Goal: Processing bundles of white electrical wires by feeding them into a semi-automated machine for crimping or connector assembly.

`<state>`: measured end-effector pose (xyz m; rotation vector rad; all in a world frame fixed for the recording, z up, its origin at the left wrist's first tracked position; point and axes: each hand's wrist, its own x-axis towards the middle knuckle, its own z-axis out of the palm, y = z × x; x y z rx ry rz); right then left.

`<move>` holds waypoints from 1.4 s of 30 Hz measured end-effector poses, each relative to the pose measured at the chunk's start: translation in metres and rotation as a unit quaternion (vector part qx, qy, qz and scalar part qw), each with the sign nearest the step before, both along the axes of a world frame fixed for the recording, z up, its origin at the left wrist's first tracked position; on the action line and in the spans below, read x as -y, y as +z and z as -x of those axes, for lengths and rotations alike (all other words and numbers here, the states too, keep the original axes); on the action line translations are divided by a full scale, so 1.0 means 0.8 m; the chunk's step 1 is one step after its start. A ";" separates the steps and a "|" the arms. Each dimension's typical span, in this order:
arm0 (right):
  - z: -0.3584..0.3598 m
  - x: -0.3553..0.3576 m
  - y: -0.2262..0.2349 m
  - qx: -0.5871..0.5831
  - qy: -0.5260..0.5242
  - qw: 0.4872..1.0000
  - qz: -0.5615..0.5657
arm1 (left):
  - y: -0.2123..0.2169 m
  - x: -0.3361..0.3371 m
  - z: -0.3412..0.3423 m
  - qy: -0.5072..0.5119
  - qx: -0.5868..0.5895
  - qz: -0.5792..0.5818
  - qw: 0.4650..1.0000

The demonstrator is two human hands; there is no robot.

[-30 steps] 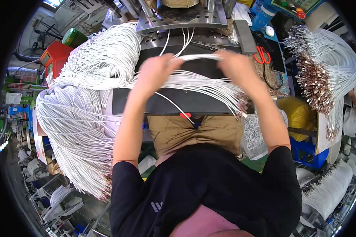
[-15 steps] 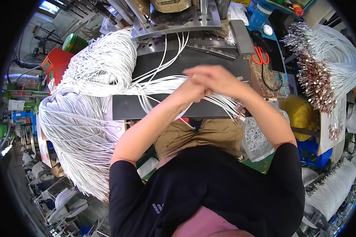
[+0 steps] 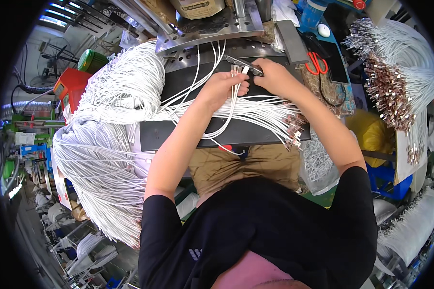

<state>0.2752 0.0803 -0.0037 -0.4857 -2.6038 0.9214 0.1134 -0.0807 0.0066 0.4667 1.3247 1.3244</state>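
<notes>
My left hand [image 3: 218, 89] is closed around a few white cables [image 3: 234, 98], their connector ends [image 3: 236, 70] sticking up past the fingers. The cables loop down over the front of the black work surface [image 3: 154, 136]. Just to the right, my right hand [image 3: 273, 77] is closed on the right end of a dark metal strip [image 3: 242, 62], which slants along the back of the surface. Its fingers partly cover that end. Below both hands a spread bundle of white cables [image 3: 260, 108] runs sideways, with metal-tipped connectors [image 3: 294, 129] at its right end.
Large heaps of white cable [image 3: 123, 79] hang at the left. A metal press plate [image 3: 212, 32] overhangs the back. Orange-handled scissors [image 3: 317, 63] lie at the right, beyond a grey block [image 3: 290, 42]. More bundled cables [image 3: 386, 86] hang farther right, above a yellow bag [image 3: 369, 132].
My hands, crossed together over the bundle before, have parted and moved toward the back. The left now holds cable ends upright; the right has taken hold of the metal strip.
</notes>
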 end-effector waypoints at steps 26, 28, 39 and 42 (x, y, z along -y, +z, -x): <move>0.013 -0.013 -0.012 -0.020 -0.030 0.964 0.263 | 0.015 0.010 0.009 -0.090 -0.218 0.077 0.969; 0.009 -0.004 -0.006 0.011 -0.038 0.976 0.214 | 0.011 0.006 0.006 -0.101 -0.237 0.071 0.964; 0.006 0.002 -0.004 -0.008 -0.058 0.979 0.194 | 0.016 0.004 0.001 -0.069 -0.183 0.078 0.978; 0.006 0.005 -0.006 -0.018 -0.043 0.979 0.198 | 0.018 0.003 -0.002 -0.030 -0.139 0.068 0.987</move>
